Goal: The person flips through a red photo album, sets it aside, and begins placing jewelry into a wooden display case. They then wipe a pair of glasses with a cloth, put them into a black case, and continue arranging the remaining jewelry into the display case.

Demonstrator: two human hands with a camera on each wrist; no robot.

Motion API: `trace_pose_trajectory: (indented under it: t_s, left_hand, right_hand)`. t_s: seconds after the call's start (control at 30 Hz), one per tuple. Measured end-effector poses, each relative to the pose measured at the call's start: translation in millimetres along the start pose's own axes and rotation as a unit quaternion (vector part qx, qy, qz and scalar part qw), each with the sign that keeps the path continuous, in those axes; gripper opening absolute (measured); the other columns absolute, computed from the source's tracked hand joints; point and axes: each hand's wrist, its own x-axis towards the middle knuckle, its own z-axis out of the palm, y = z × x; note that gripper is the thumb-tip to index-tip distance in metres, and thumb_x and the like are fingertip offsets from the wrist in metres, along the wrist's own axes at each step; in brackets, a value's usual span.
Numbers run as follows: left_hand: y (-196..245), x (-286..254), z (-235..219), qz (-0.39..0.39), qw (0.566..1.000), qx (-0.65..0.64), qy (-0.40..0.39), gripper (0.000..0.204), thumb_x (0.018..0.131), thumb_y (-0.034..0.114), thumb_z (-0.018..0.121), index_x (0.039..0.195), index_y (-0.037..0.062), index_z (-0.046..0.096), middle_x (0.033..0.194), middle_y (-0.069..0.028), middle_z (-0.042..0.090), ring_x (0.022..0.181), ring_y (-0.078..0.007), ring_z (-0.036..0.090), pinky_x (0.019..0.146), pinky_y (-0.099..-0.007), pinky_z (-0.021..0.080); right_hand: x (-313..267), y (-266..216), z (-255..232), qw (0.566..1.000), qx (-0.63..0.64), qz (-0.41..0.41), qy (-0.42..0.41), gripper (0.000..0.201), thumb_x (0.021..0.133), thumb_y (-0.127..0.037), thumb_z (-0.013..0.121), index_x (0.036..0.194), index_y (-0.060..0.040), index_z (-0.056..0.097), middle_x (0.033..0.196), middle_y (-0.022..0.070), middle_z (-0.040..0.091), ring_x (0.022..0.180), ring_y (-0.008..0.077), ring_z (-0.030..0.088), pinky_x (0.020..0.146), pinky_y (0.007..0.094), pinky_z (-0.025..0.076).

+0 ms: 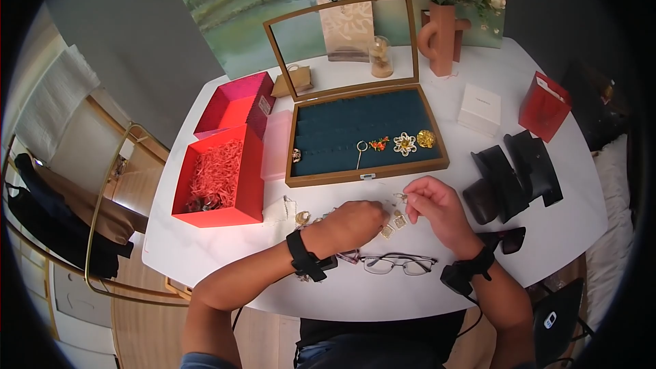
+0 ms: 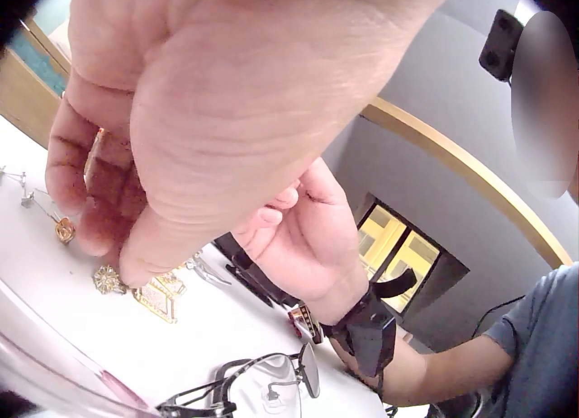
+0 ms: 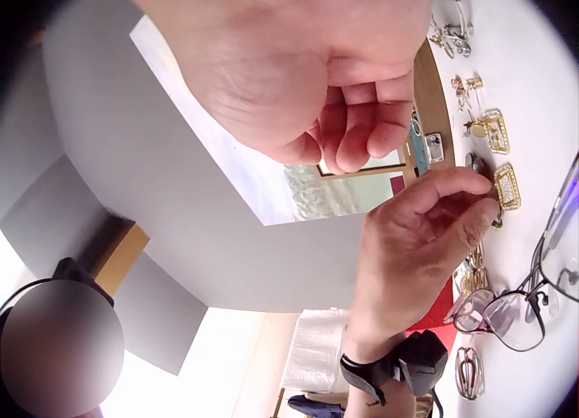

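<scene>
In the head view my left hand [image 1: 352, 224] is low over the white table, fingers curved down among small jewellery. Rectangular gold earrings [image 1: 387, 231] lie by its fingertips. The left wrist view shows its thumb tip beside a flower-shaped gold piece [image 2: 109, 280]; I cannot tell whether the fingers pinch anything. To the right, my right hand [image 1: 437, 212] has loosely bent fingers, with no item visible in them in the right wrist view [image 3: 298, 65]. A small earring [image 1: 401, 197] shows just beyond its fingertips. Thin-framed eyeglasses [image 1: 400, 264] lie nearer the body.
Beyond the hands stands a glass-lidded wooden jewellery box [image 1: 372, 176], lid raised, brooches [image 1: 404, 144] on its dark lining. A red box [image 1: 249, 184] of shredded paper sits left. Black cases [image 1: 502, 178], sunglasses [image 1: 512, 240], a white box [image 1: 480, 109] and a red bag [image 1: 544, 106] occupy the right.
</scene>
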Motion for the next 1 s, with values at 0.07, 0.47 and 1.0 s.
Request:
trace_pose_trajectory:
  t_s: [0.07,0.47,1.0]
  left_hand:
    - [1,-1,-2,0.001,1.0,-0.008,0.002,0.011,0.09,0.012,0.062,0.094,0.003,0.066,0.093,-0.0134,0.064,0.09,-0.0338,0.065,0.08,-0.0417,0.052]
    - [-56,8,-76,-0.077,0.98,-0.175,0.058,0.015,0.084,0.004,0.066,0.098,-0.0008,0.071,0.09,-0.0128,0.071,0.081,-0.025,0.068,0.074,-0.0337,0.053]
    - [-31,16,-9,-0.051,0.979,0.142,0.134,0.018,0.094,0.02,0.06,0.094,0.0029,0.067,0.083,-0.0165,0.069,0.08,-0.0333,0.069,0.073,-0.0415,0.056]
  right_hand:
    - [0,0,0,1.0,-0.001,0.001,0.0,0.011,0.101,-0.007,0.054,0.107,-0.0001,0.06,0.083,0.0053,0.064,0.069,0.0081,0.058,0.066,0.0231,0.048]
    - [0,0,0,1.0,0.007,0.004,-0.007,0.011,0.1,-0.007,0.056,0.108,0.0004,0.06,0.085,0.0063,0.065,0.069,0.0078,0.058,0.066,0.0228,0.049]
    - [0,3,1,1.0,-0.005,0.018,-0.018,0.011,0.099,-0.006,0.056,0.108,0.0003,0.061,0.085,0.005,0.064,0.071,0.0075,0.058,0.067,0.0231,0.05]
